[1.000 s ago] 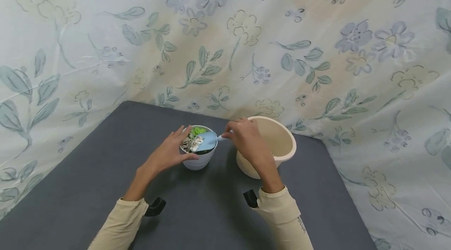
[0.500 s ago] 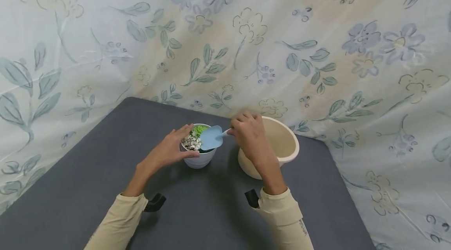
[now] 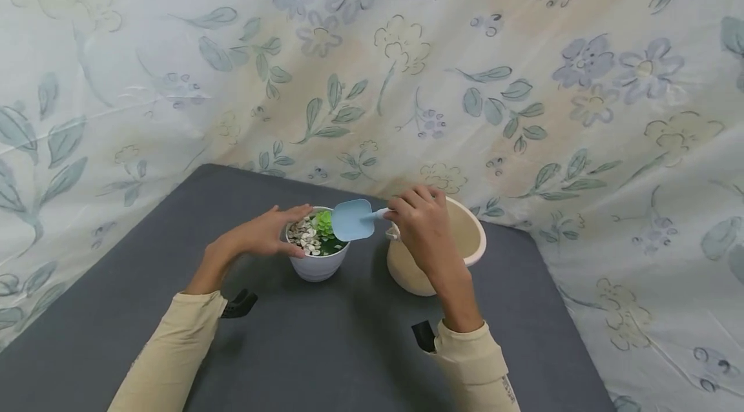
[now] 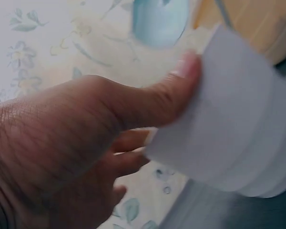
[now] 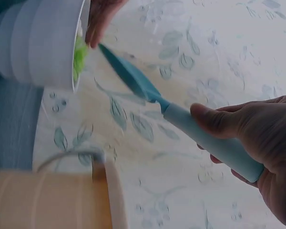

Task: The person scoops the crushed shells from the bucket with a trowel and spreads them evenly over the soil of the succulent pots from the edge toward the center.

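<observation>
Head view. Centre of frame: white pot [image 3: 316, 256] on the grey counter [image 3: 325, 347], holding a green plant [image 3: 323, 225] and pale pebbles [image 3: 303, 239]. The pebbles cover the left part of the soil; dark soil shows bare at the right, so the topping looks partly done. Left hand [image 3: 261, 237]: grip wrapped round the pot's left rim, thumb on the near wall. Right hand [image 3: 421, 228]: grip clamped on the handle of a blue scoop [image 3: 351, 219], blade over the pot's right rim, apparently empty. Beige bowl [image 3: 433, 250] just right of the pot, behind the right hand; contents not visible.

Left wrist view. Left hand [image 4: 76, 148] fills the lower left, thumb pressed on the white pot [image 4: 233, 129] at right.

Right wrist view. Right hand [image 5: 257, 143] at right holds the blue scoop [image 5: 181, 121]; white pot [image 5: 35, 43] upper left, beige bowl [image 5: 52, 200] lower left.
</observation>
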